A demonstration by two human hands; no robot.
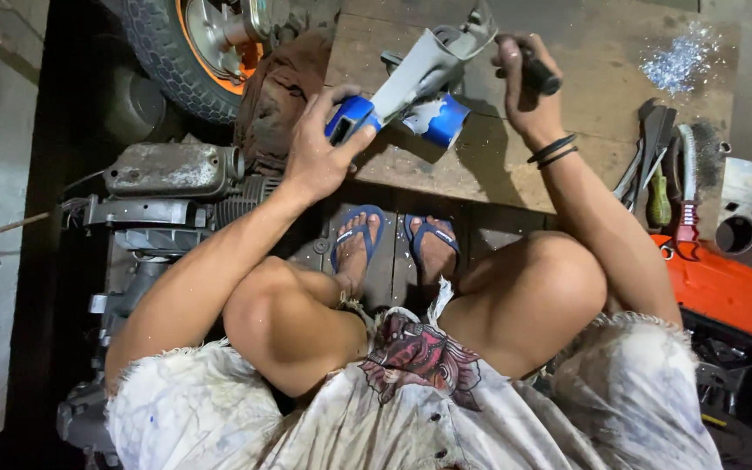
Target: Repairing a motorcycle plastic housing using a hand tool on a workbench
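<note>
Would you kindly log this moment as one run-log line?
left hand: grips blue-and-grey part | right hand: holds black-handled tool | part above wooden board

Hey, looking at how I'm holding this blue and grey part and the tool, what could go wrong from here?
1. The left hand grips only the blue end of the blue and grey part, held up off the wooden board; it could twist or slip.
2. The right hand works a dark-handled tool close to the part; a slip might hit the left hand's fingers.
3. Feet in open blue sandals sit right below, exposed if anything drops.
</note>
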